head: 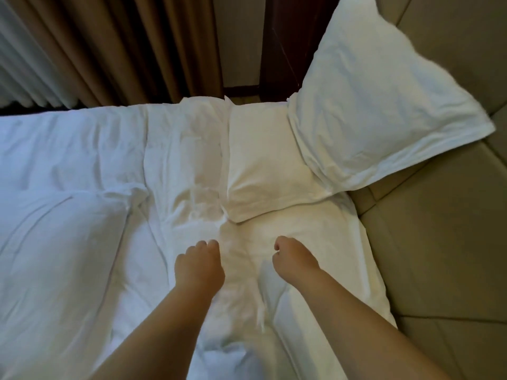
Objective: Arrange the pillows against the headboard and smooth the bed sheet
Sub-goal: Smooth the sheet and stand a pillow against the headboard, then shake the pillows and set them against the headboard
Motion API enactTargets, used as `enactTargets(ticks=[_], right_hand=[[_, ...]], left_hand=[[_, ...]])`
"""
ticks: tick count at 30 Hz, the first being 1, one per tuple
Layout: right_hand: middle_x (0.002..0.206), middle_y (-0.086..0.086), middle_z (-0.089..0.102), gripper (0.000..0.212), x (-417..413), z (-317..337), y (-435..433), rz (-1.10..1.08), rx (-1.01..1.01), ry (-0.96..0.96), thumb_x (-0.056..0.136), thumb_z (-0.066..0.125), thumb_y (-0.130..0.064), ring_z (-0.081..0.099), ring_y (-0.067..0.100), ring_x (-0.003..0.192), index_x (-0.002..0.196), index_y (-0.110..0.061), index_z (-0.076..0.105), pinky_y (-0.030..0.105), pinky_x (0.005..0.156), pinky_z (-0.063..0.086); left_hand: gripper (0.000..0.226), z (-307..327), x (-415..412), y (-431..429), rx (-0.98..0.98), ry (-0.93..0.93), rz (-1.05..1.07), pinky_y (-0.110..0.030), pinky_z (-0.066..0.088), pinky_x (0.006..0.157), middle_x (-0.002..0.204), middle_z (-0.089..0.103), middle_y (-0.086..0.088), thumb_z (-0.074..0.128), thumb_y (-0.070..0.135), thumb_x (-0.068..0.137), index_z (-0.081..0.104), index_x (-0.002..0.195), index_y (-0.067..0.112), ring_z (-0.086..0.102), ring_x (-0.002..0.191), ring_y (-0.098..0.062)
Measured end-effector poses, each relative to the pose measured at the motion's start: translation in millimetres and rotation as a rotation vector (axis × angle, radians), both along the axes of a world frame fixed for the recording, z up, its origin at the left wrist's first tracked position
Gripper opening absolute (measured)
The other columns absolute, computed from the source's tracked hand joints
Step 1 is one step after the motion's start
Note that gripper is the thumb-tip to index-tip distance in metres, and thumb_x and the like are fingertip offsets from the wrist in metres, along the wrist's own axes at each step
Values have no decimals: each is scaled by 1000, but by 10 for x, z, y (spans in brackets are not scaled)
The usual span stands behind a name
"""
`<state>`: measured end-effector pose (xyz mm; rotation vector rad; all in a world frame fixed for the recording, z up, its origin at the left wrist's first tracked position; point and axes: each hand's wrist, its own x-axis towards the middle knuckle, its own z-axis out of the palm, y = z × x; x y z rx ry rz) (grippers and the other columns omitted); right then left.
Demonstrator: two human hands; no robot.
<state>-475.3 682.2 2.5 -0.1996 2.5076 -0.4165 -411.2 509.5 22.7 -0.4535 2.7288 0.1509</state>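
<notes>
Near the bed's headboard edge | flat pillow (263, 160) lies ahead, long axis away from hands | left hand (199, 266), right hand (295, 259) curled, grip unclear, right nearer | second pillow (378, 97) against headboard (444, 242)

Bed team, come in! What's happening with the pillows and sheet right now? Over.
Left hand and right hand curled, down on the wrinkled sheet. One pillow leaning on the headboard, another lying flat. Nothing in the way.

Both hands (244, 266) fisted on wrinkled sheet (82, 160); pillow (381, 105) against headboard (444, 229).
</notes>
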Motion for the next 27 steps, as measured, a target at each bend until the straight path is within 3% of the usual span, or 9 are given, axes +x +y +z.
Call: enactTargets(ticks=[4,7,16,22,27], right_hand=[[118,10,56,30,747,317,-300,50,-7,20,91,38,-9,56,30,102,119,-12,50,37,83,49],[119,11,56,33,1262,545,-616,106,-23,72,90,39,-9,56,30,105,121,-12,49,37,85,48],[117,11,55,30,3189,1041,-1840,231,-9,195,89,37,-8,55,32,102,117,-10,49,36,82,45],[126,9,53,35,4706,919,-2762,303,-73,96,89,41,-13,55,31,108,122,-13,50,36,87,48],[131,9,49,40,5421,929,-3320,398,-101,76,90,40,-15,51,29,116,129,-12,47,39,93,47]], left_hand=[[27,176,620,37,-59,-35,-98,-30,35,78,108,53,-1,42,11,88,48,114,16,54,100,-21],[27,427,1068,-192,-108,-2,-99,-30,34,77,110,54,-2,42,14,89,49,115,17,53,103,-22],[29,867,3421,-1632,-73,86,249,-34,44,83,114,56,-3,45,14,86,46,115,20,57,105,-24],[36,965,5152,-2540,-73,-5,475,-33,40,86,124,49,-5,42,15,89,43,126,18,48,114,-24],[38,1059,5950,-2952,-80,-34,553,-35,40,87,124,47,-6,40,13,90,41,127,15,48,114,-25]])
